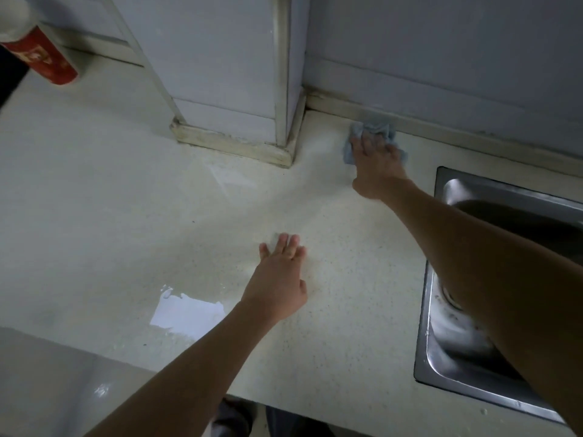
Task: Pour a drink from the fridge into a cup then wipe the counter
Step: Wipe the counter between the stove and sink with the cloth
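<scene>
Red cup (47,59) partly beyond top-left edge.

Dim pale wall (441,42), boxed column (220,58), steel sink (454,348) at right.

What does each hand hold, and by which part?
Right hand presses flat on top of the crumpled blue cloth; left hand holds nothing, palm on the counter.
</scene>
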A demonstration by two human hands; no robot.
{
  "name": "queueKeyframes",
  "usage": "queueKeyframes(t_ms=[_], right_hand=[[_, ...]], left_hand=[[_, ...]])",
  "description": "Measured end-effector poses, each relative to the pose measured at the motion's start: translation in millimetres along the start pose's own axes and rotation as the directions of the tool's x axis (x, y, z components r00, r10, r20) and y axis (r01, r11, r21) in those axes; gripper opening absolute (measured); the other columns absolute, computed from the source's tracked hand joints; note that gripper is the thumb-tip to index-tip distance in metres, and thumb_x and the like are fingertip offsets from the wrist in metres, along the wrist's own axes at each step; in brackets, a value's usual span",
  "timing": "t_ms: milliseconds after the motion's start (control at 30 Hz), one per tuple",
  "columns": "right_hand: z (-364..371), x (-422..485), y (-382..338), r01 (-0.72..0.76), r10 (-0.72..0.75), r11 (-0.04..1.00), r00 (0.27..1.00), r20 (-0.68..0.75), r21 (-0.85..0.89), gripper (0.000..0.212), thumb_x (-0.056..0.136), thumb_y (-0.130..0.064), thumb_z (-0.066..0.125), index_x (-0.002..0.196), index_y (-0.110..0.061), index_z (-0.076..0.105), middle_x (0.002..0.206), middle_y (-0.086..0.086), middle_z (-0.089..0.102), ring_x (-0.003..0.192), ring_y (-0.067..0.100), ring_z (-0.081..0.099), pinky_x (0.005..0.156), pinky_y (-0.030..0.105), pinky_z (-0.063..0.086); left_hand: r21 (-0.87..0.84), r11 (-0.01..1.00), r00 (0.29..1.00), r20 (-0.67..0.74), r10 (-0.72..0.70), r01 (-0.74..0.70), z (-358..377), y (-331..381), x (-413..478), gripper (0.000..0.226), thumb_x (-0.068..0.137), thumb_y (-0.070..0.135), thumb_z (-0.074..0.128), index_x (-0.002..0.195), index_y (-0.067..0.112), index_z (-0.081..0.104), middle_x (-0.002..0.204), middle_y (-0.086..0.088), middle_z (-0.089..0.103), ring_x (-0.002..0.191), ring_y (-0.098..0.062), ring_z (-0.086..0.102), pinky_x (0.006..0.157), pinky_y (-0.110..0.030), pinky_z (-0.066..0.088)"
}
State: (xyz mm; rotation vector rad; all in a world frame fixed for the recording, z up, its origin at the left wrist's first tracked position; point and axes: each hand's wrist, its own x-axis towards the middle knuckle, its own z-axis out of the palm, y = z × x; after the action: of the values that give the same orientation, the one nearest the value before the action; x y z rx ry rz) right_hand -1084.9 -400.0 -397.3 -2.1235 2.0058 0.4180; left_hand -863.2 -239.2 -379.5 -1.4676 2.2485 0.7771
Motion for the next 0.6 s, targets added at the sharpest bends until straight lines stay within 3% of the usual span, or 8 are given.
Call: queueKeyframes(t_ms=[200, 433, 500, 600], right_hand=[[16, -48, 73, -0.166, 0.164, 0.986, 0.984, 0.072, 0.022, 0.094, 0.085, -0.022, 0.063, 0.155, -0.015, 0.001, 0.163, 0.012, 0.003, 0.149, 0.034, 0.005, 0.120, 0.050, 0.014], [9, -34, 40, -0.396, 0.383, 0.892, 0.918, 0.099, 0.217, 0.084, 0.090, -0.019, 0.052, 0.155, -0.010, 0.000, 0.162, 0.016, -0.003, 0.149, 0.039, -0.004, 0.120, 0.054, 0.005], [5, -25, 20, -0.405, 0.395, 0.880, 0.914, 0.091, 0.248, 0.083, 0.090, -0.018, 0.050, 0.155, -0.009, -0.002, 0.162, 0.018, -0.003, 0.148, 0.040, -0.005, 0.120, 0.054, 0.003], [-7, -5, -22, -0.295, 0.290, 0.923, 0.955, 0.060, 0.246, 0.084, 0.090, -0.018, 0.051, 0.155, -0.010, -0.002, 0.161, 0.019, -0.001, 0.147, 0.042, -0.004, 0.120, 0.054, 0.002]], left_hand=[[-0.006, 1.000, 1.000, 0.015, 0.017, -0.017, -5, 4, -2, 0.066, 0.096, 0.022, 0.040, 0.155, 0.012, 0.013, 0.163, -0.009, -0.001, 0.150, -0.026, -0.005, 0.121, -0.052, 0.008], [0.031, 0.999, 0.999, 0.011, 0.030, -0.031, -1, 2, 1, 0.067, 0.095, 0.025, 0.039, 0.155, 0.011, 0.012, 0.163, -0.011, 0.000, 0.150, -0.027, -0.005, 0.121, -0.053, 0.007], [0.028, 0.999, 1.000, 0.002, 0.026, -0.026, 0, 2, 2, 0.067, 0.095, 0.026, 0.039, 0.155, 0.011, 0.013, 0.163, -0.011, 0.000, 0.150, -0.028, -0.005, 0.121, -0.053, 0.008], [0.058, 0.998, 1.000, -0.008, 0.021, -0.021, 3, 3, 0, 0.069, 0.095, 0.028, 0.038, 0.155, 0.009, 0.010, 0.163, -0.014, -0.002, 0.150, -0.030, -0.006, 0.120, -0.055, 0.007]])
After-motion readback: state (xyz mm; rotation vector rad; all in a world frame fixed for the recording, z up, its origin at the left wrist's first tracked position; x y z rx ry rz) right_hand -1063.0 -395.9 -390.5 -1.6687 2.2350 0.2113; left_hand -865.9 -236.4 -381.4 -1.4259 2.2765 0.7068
